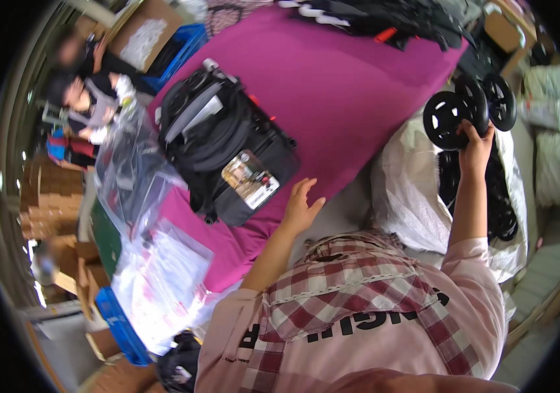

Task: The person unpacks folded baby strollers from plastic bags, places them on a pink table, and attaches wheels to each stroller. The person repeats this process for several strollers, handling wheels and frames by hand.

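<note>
Wheels [466, 108], black cluster, being lifted by right hand [475, 147] above white sack [411, 196] off surface's right edge, fingers curling round them. Left hand [301, 208] resting on magenta surface [345, 92] near edge, fingers spread, steadying. Folded black stroller [224, 147] lying mid-surface.

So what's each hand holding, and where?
The right hand grips a black wheel set by a wheel's lower rim. The left hand rests open on the magenta cloth.
</note>
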Demonstrator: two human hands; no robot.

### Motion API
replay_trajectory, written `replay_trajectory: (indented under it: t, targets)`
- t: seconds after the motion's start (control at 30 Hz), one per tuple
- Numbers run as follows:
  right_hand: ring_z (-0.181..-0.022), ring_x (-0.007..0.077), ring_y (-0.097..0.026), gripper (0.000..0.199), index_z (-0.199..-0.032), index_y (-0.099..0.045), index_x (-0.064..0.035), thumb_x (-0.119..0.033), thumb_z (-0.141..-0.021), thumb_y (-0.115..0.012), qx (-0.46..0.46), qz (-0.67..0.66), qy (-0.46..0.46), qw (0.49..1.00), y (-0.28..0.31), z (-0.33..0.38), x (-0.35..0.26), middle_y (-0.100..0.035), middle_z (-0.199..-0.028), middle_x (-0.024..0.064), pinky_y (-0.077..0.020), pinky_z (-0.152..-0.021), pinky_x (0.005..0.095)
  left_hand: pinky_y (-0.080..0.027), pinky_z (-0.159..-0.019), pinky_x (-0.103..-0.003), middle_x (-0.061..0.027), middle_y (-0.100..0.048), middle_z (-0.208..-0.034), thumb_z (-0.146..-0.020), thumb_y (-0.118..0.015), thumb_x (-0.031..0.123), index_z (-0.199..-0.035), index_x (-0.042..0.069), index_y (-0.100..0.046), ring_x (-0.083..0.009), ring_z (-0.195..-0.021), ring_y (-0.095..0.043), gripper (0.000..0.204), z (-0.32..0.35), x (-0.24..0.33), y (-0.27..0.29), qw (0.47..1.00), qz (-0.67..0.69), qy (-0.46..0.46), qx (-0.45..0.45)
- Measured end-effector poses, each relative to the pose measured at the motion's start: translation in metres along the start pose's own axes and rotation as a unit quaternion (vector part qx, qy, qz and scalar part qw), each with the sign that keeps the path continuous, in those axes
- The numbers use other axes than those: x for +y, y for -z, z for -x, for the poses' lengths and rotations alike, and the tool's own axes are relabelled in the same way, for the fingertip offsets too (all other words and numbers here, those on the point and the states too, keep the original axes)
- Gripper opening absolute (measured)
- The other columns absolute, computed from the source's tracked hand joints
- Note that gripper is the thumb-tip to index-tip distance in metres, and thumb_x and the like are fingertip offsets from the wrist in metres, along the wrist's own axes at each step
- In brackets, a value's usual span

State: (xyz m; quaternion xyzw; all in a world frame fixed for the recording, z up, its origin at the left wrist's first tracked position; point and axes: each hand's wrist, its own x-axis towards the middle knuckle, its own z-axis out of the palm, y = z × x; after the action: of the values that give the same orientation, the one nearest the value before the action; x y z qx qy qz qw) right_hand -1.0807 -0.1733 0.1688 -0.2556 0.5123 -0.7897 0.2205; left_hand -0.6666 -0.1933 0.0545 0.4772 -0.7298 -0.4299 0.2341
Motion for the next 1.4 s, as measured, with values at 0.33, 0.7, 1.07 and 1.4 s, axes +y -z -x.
replay_trajectory:
  t: [0.33,0.7,1.07,1.4]
  targets:
    - [-0.07,0.0157,-0.063,0.027,-0.108,-0.044,-0.0086,-0.002,-0.089,-0.062,-0.369,-0.11,-0.306,0.871,-0.235,0.242,0.0,-0.059,-0.091,0.0074,-0.0544,-0.063,0.0279,-0.047,-0.085,-0.031,-0.011,-0.062,-0.107,-0.081,-0.075,0.023,-0.121,-0.002,-0.048,-0.0186,-0.097,-0.059,0.054,0.079,0.022,0.12,0.944,0.252,-0.045,0.207]
    - [-0.05,0.0135,-0.06,0.031,-0.114,-0.049,-0.0036,-0.024,-0.093,-0.06,-0.492,0.204,-0.243,0.81,-0.317,0.197,0.1,-0.063,-0.078,0.0071,-0.0456,-0.042,0.0225,-0.049,-0.081,-0.032,-0.0139,-0.067,-0.092,-0.082,-0.073,0.019,-0.113,-0.005,-0.056,-0.0206,-0.088,-0.063,0.042,0.134,-0.056,0.226,0.922,0.106,0.143,0.343]
    - [-0.058,0.0171,-0.064,0.044,-0.102,-0.06,-0.0049,-0.046,-0.086,-0.067,-0.357,0.077,-0.509,0.78,-0.501,0.138,0.29,-0.066,-0.085,0.0055,-0.0461,-0.048,0.0235,-0.057,-0.069,-0.033,-0.0117,-0.06,-0.107,-0.091,-0.066,0.031,-0.123,-0.001,-0.047,-0.0235,-0.093,-0.062,0.049,-0.128,-0.13,0.307,0.796,0.323,0.184,0.477]
    - [-0.041,0.0158,-0.049,0.045,-0.092,-0.059,0.0031,-0.041,-0.087,-0.066,-0.381,0.217,-0.374,0.817,-0.525,0.126,0.309,-0.054,-0.062,0.0055,-0.0417,-0.042,0.0275,-0.054,-0.048,-0.03,-0.0164,-0.06,-0.099,-0.086,-0.07,0.039,-0.114,-0.012,-0.048,-0.0218,-0.075,-0.062,0.062,-0.196,-0.174,0.341,0.777,0.254,0.362,0.448]
